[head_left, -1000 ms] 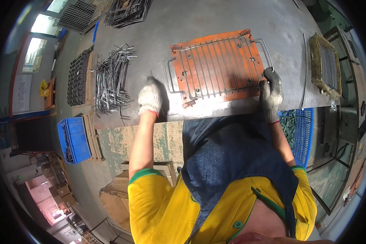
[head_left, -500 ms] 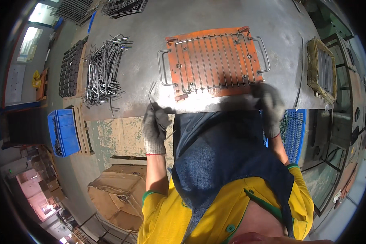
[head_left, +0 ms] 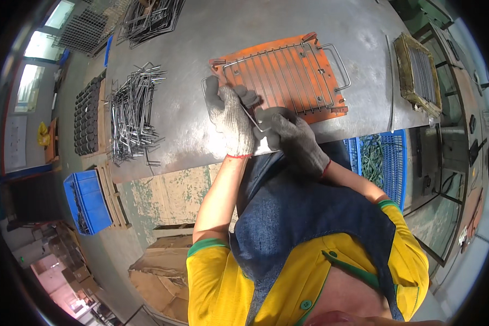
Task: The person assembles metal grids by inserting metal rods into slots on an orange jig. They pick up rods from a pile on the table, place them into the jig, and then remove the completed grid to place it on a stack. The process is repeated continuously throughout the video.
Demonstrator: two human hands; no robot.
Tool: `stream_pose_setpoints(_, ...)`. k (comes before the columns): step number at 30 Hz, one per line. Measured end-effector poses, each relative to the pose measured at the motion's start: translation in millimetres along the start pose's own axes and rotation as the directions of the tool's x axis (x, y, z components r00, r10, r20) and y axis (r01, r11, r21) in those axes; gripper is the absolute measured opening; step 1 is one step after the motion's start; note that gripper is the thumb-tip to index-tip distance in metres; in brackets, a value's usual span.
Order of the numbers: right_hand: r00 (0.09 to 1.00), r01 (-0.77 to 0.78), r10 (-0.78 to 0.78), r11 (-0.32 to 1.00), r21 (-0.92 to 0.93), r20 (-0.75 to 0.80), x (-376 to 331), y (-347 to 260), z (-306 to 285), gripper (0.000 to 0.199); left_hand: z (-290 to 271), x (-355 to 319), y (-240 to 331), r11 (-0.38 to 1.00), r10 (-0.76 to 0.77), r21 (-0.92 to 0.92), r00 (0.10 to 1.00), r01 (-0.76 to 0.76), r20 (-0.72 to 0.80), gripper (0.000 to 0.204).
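Observation:
My left hand [head_left: 231, 119], in a grey-and-white knit glove with a red cuff, is at the left end of an orange jig plate [head_left: 283, 81], closed round a thin bent metal rod [head_left: 251, 118]. My right hand [head_left: 294, 138], gloved alike, meets it from the right, its fingers closed at the rod's near end. On the plate lies a wire grid [head_left: 277, 70] of parallel bars inside a frame. A U-shaped wire handle [head_left: 339, 68] sticks out at its right end. My left hand mostly hides the grid's left end.
On the steel table [head_left: 185, 125], a pile of bent rods [head_left: 133, 114] lies left, with wire frames [head_left: 152, 22] behind. A tray of straight rods [head_left: 418, 73] stands right. Blue bins [head_left: 89, 201] and a blue crate [head_left: 391, 168] are beyond the table's near edge.
My left hand has moved up and right over the plate's left end with the bent rod. My right hand has come left from the plate's near right corner to the rod.

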State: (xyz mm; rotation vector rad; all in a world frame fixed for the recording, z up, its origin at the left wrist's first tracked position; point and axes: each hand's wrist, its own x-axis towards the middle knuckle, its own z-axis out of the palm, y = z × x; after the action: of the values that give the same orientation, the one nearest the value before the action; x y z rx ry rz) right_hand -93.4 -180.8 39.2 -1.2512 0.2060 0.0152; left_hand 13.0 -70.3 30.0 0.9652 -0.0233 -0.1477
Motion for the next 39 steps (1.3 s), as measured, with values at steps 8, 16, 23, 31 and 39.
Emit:
stream_pose_setpoints(8, 0.993, -0.027, 0.027, 1.000, -0.004, -0.118, 21.1, 40.0, -9.6, 0.026, 10.7, 15.6, 6.6, 0.985, -0.042, 0.166, 0.998, 0.049, -0.046, 0.025)
stream_pose_setpoints(16, 0.934, 0.310, -0.257, 0.238, -0.920, 0.249, 55.9, 34.1, -6.9, 0.029, -32.4, 46.7, 15.4, -0.250, 0.028, 0.689, 0.706, -0.681, 0.708, 0.022)
stream_pose_setpoints(23, 0.763, 0.514, -0.502, 0.091, -0.853, 0.407, 51.3, 63.2, -5.6, 0.029, -38.8, 53.7, 18.6, -0.239, -0.025, 0.633, 0.656, -0.737, 0.754, 0.034)
stream_pose_setpoints(31, 0.834, 0.502, -0.274, 0.014, -0.865, 0.479, 58.9, 55.0, 3.8, 0.034, -42.9, 58.1, 30.5, -0.496, -0.123, 0.453, 0.577, -0.741, 0.808, 0.033)
stream_pose_setpoints(39, 0.888, 0.457, -0.164, 0.191, -0.869, 0.431, 59.5, 41.1, 12.2, 0.037, -51.9, 51.2, 23.5, -0.482, -0.081, 0.497, 0.602, -0.722, 0.795, 0.029)
